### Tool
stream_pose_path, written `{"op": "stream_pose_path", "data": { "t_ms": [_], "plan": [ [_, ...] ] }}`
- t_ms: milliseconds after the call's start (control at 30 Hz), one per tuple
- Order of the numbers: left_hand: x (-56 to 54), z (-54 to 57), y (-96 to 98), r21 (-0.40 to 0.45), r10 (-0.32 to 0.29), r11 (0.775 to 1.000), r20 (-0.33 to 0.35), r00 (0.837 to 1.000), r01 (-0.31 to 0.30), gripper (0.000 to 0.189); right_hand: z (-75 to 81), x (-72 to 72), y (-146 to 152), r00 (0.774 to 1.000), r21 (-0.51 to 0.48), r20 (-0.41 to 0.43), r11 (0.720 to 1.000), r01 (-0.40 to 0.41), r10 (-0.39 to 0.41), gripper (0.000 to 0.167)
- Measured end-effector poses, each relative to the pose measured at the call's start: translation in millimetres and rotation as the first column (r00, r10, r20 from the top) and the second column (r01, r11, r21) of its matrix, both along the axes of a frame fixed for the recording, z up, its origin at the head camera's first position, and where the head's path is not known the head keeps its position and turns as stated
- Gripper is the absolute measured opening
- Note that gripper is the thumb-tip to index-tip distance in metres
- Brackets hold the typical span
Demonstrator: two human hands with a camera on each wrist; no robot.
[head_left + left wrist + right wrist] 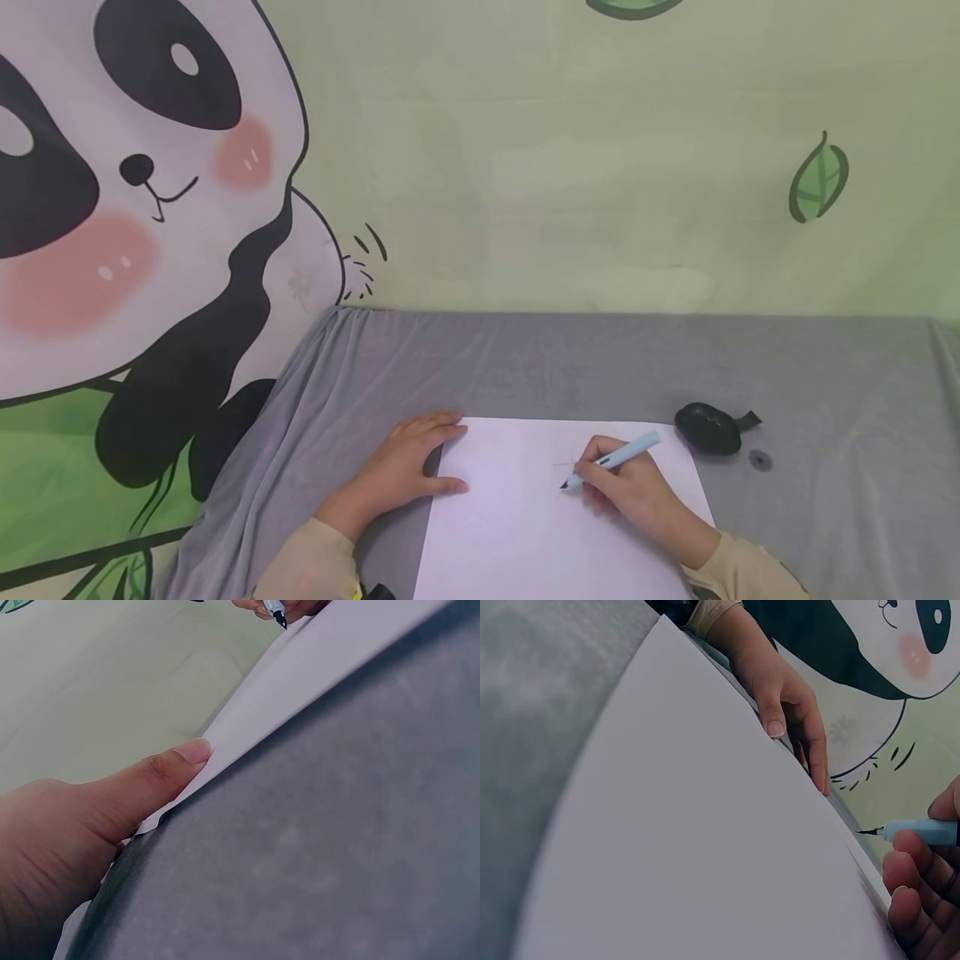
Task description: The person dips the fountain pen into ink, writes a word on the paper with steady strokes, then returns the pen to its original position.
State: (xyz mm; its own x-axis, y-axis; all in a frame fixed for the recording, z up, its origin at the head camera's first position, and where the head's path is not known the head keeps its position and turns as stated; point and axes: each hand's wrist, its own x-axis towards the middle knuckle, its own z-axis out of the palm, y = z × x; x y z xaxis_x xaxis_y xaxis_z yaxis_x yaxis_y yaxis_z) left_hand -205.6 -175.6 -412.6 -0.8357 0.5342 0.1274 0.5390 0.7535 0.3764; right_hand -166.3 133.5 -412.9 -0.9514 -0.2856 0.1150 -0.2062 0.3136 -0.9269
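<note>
A large white sheet of paper (pixel 510 533) lies on the grey cloth. My left hand (pixel 405 467) rests at its upper left edge, thumb and fingertips on the paper and a gap between them. In the left wrist view the thumb (pixel 169 769) lies straight along the sheet's edge. My right hand (pixel 637 492) pinches a light blue fountain pen (pixel 630 450) above the right part of the sheet. Its dark nib (pixel 868 832) points down and left; whether it touches the paper I cannot tell. A few faint thin lines (pixel 564 463) cross near the nib.
Right of the sheet's upper corner sits a black rounded object (pixel 707 429) with a short tab, and a small grey disc (pixel 761 460) is beside it. The grey cloth (pixel 525 358) runs back to a green wall with a panda picture (pixel 247 267). Something black (pixel 381 592) shows at the bottom edge.
</note>
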Motion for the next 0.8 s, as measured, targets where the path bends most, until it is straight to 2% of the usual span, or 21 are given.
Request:
{"op": "stream_pose_path", "data": {
  "t_ms": [233, 533, 800],
  "plan": [
    [0.6, 0.0, 0.0, 0.001, 0.000, 1.000, -0.003, 1.000, 0.000, 0.072, 1.8, -1.2, 0.9, 0.995, 0.015, 0.031, 0.995, 0.097, -0.097, 0.015],
    [0.6, -0.4, 0.1, 0.004, -0.006, 1.000, -0.011, 1.000, 0.006, 0.072, 2.1, -4.4, 1.6, 0.971, 0.006, 0.041, 0.972, 0.236, -0.236, 0.014],
    [0.2, -0.7, 0.2, 0.001, -0.006, 1.000, -0.014, 1.000, 0.006, 0.072, 1.4, -4.7, 1.9, 0.957, 0.024, 0.056, 0.959, 0.284, -0.285, 0.014]
  ]
}}
